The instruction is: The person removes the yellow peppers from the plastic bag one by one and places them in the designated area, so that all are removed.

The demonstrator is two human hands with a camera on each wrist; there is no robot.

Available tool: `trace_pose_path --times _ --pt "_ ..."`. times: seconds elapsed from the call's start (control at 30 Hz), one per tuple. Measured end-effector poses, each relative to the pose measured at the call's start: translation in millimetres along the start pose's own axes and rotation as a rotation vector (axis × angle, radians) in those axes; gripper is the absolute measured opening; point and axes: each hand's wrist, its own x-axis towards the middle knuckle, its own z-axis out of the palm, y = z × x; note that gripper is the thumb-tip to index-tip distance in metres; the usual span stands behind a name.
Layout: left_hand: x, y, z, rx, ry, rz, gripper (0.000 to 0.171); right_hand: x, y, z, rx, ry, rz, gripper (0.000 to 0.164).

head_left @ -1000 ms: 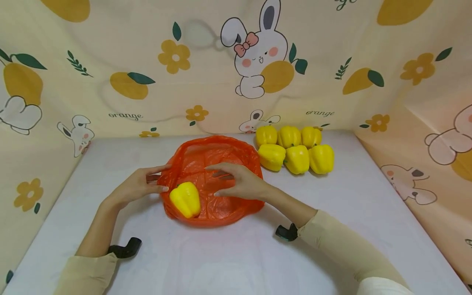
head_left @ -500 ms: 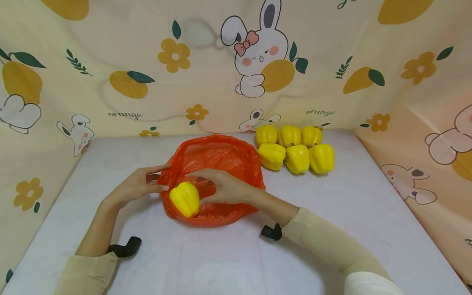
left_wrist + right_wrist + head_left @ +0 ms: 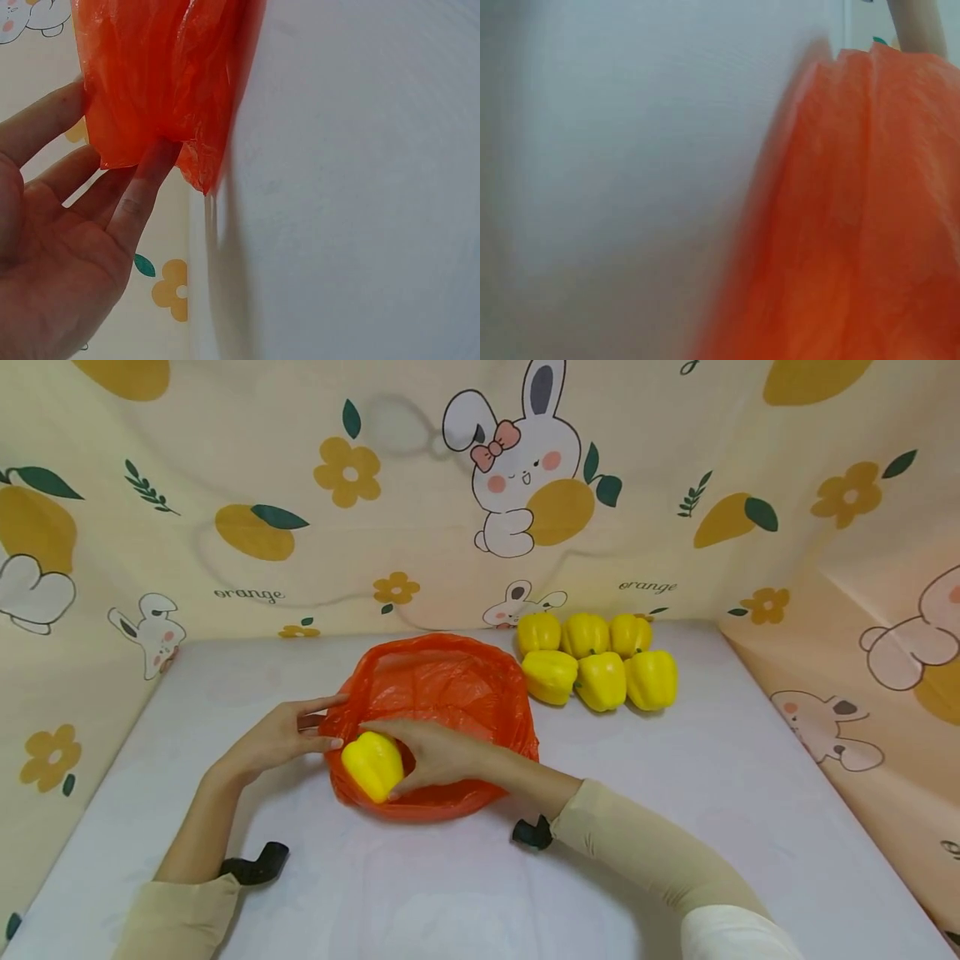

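Observation:
A yellow bell pepper sits inside the left part of an open-topped red plastic bag in the head view. My right hand reaches into the bag and grips this pepper from its right side, thumb at the near end and fingers over the far end. At the bag's left wall, my left hand touches the outside with extended fingers. The left wrist view has those fingers against the red plastic. In the right wrist view the bag's outer wall hides the right hand.
Several more yellow bell peppers stand in two rows on the white table, right of the bag. A patterned cloth with rabbits and flowers rises behind and on both sides. Dark wrist-camera mounts hang below the forearms.
My right hand has moved left across the bag and closed its thumb and fingers on the bell pepper. My left hand stays at the bag's left wall.

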Motion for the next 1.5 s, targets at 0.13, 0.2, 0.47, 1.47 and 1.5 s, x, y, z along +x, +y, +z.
trace_pose_path --times 0.13,0.2,0.47,1.47,1.5 --pt "-0.1 0.4 -0.6 0.004 0.003 0.007 0.068 -1 1 0 0.009 0.006 0.021 0.088" --pt "-0.1 0.5 -0.6 0.001 0.002 0.008 0.068 -2 2 -1 0.018 0.009 0.020 0.088" --pt "-0.2 1.1 -0.7 0.012 -0.002 -0.006 0.069 -10 8 -6 0.100 0.060 -0.001 0.091" --pt "-3.3 -0.3 -6.2 -0.007 0.002 0.011 0.072 -73 27 -48 0.231 0.254 0.093 0.089" --pt "-3.6 -0.5 -6.8 -0.011 0.004 0.012 0.072 -75 28 -50 0.231 0.267 0.094 0.089"
